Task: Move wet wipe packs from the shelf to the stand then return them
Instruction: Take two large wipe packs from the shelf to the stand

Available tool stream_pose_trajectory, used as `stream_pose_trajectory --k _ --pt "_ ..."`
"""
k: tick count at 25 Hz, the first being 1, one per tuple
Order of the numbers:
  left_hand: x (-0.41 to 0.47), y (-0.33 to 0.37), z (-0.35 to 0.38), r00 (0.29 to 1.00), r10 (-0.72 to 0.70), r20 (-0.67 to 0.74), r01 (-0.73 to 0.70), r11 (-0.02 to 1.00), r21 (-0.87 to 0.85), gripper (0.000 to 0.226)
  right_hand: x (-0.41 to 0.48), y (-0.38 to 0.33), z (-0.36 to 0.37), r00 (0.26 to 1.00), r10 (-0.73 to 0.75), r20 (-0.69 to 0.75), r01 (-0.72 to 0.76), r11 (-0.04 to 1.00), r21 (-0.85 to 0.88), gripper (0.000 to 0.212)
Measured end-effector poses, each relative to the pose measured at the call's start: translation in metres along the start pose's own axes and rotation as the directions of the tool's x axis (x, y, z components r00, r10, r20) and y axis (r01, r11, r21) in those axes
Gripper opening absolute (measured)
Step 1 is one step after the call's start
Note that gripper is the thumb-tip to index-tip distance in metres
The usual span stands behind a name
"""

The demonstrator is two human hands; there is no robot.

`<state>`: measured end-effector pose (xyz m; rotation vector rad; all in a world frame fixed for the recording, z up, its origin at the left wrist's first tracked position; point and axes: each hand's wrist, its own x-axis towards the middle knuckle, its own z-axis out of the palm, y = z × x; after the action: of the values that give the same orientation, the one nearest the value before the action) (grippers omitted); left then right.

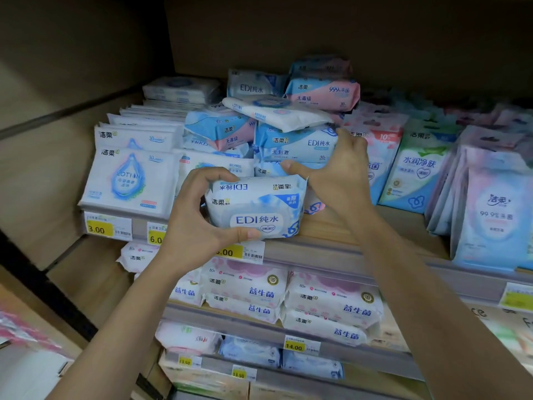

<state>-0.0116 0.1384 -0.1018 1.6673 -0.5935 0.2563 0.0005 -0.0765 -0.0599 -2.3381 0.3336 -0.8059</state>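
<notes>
Blue, white and pink soft plastic wipe packs (294, 145) pile loosely at the back, with green hanging pouches (418, 166) to the right. The pale wooden shelf (320, 229) bears yellow price tags (99, 228) on its front rail. The left hand (199, 215) grips the left end of the white-and-blue EDI wet wipe pack (256, 212) at the shelf front. The right hand (337, 174) has its thumb at the pack's top corner and its fingers curled against the pile; its grasp is unclear.

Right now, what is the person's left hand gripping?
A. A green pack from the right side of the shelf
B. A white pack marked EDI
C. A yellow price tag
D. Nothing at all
B: the left hand grips the white EDI pack at the front of the shelf, with its fingers curled over the pack's top and its thumb under the lower front edge.
</notes>
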Motion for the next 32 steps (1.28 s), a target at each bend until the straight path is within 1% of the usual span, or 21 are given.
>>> stream_pose_trajectory --k 3,5,7,9,12,15,18,21,24,26,29,30,32 --pt "0.0 -0.001 -0.002 1.0 -0.026 -0.013 0.026 0.999 -0.028 0.068 0.003 -0.002 0.006 0.995 0.04 -0.093 -0.032 0.996 0.088 0.083" --pt "0.001 -0.001 -0.003 0.999 -0.045 -0.017 0.044 0.999 -0.029 0.07 0.0 -0.004 0.003 0.992 0.073 -0.102 -0.05 0.978 0.205 0.074" --pt "0.003 -0.002 -0.003 0.999 -0.05 -0.01 0.05 0.998 -0.023 0.072 -0.006 -0.006 -0.001 0.992 0.1 -0.075 -0.074 0.954 0.292 0.066" --pt "0.004 -0.002 -0.002 0.999 -0.047 -0.001 0.046 0.999 -0.026 0.073 -0.007 -0.006 -0.006 0.993 0.111 -0.048 -0.089 0.939 0.331 0.063" --pt "0.006 -0.002 -0.002 0.998 -0.053 0.029 0.054 0.997 -0.057 0.075 -0.002 -0.003 -0.01 0.993 0.109 0.046 -0.118 0.908 0.402 0.068" --pt "0.007 -0.005 -0.002 0.997 -0.056 0.06 0.061 0.994 -0.091 0.079 0.004 0.001 -0.011 0.983 0.107 0.148 -0.169 0.842 0.512 0.072" --pt "0.006 -0.009 -0.002 0.997 -0.032 0.066 0.038 0.994 -0.102 0.074 0.01 0.001 -0.013 0.974 0.098 0.203 -0.189 0.847 0.497 0.073" --pt "0.006 -0.011 -0.004 0.996 -0.018 0.09 0.023 0.998 -0.051 0.074 0.013 0.001 -0.018 0.958 0.107 0.264 -0.226 0.85 0.476 0.081" --pt "0.008 -0.013 -0.009 0.978 -0.034 0.205 0.04 0.999 -0.023 0.092 0.018 -0.001 -0.022 0.959 0.1 0.267 -0.216 0.866 0.452 0.095" --pt "0.009 -0.015 -0.01 0.966 -0.05 0.253 0.042 0.998 0.04 0.104 0.021 -0.003 -0.024 0.95 0.112 0.292 -0.23 0.883 0.409 0.095" --pt "0.01 -0.017 -0.007 0.97 -0.037 0.239 0.013 0.994 0.104 0.106 0.023 -0.007 -0.029 0.949 0.132 0.286 -0.228 0.913 0.338 0.089" --pt "0.01 -0.019 -0.006 0.975 -0.025 0.22 0.003 0.995 0.103 0.105 0.024 -0.009 -0.032 0.954 0.13 0.269 -0.216 0.923 0.318 0.09" --pt "0.01 -0.021 -0.007 0.983 -0.007 0.184 -0.007 0.997 0.074 0.103 0.024 -0.016 -0.039 0.96 0.117 0.255 -0.2 0.922 0.332 0.093"
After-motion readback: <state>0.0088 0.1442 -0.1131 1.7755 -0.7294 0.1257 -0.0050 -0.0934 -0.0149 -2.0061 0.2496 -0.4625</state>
